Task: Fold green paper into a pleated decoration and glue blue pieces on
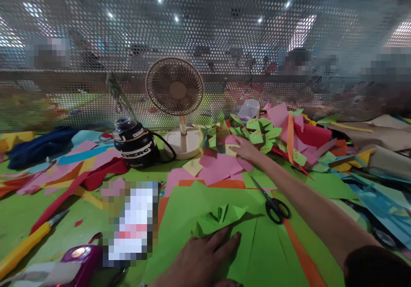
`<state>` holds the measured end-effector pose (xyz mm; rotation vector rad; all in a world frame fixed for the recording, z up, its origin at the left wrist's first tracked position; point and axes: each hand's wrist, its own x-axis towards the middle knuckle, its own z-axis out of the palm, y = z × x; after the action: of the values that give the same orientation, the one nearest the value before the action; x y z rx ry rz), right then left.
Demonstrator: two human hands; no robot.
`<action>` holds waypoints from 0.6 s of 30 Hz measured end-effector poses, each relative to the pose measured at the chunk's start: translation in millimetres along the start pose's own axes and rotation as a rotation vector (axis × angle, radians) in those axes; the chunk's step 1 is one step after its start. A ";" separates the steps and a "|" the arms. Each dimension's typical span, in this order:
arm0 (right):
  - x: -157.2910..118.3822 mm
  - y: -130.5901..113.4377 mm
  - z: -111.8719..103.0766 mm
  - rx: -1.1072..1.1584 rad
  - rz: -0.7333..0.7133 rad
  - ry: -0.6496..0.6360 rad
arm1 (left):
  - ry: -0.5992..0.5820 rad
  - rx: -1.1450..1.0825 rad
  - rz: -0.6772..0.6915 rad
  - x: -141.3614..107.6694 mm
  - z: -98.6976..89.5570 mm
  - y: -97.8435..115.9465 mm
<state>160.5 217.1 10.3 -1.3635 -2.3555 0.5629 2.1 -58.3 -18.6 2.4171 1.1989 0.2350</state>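
Observation:
My left hand [207, 257] lies over green paper sheets [183, 205] at the bottom centre, fingers spread against a folded, cut green paper piece [221, 218]. Reaching forward, my right hand [245, 149] is at the pile of coloured paper, beside a pale yellow scrap [231, 150] and green leaf-like pieces with orange dots [257, 135]. Its fingertips are small and blurred, so what they hold, if anything, is unclear. Black-handled scissors [272, 205] rest on the green sheets, left of my right forearm.
A fan [177, 90] and a black bottle [136, 143] stand behind the sheets. At left are a blurred phone [133, 223], a yellow-handled tool [28, 244], a purple device [83, 261] and paper strips. More scraps lie at right. A perforated metal screen [224, 34] rises behind.

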 end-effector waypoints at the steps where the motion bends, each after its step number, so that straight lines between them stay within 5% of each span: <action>1: 3.1 5.4 -6.3 0.004 0.018 0.021 | -0.007 0.000 -0.001 0.1 0.4 0.2; 9: 15.4 20.3 -38.1 -0.092 0.101 0.150 | -0.023 -0.007 -0.005 0.3 -2.3 0.7; 18: 25.9 -23.0 -16.3 -0.355 0.123 0.175 | -0.023 -0.045 -0.015 1.5 0.1 -1.0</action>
<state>139.5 232.0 38.7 -1.6430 -2.3129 0.0501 2.2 -56.7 -19.3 2.3647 1.1888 0.2270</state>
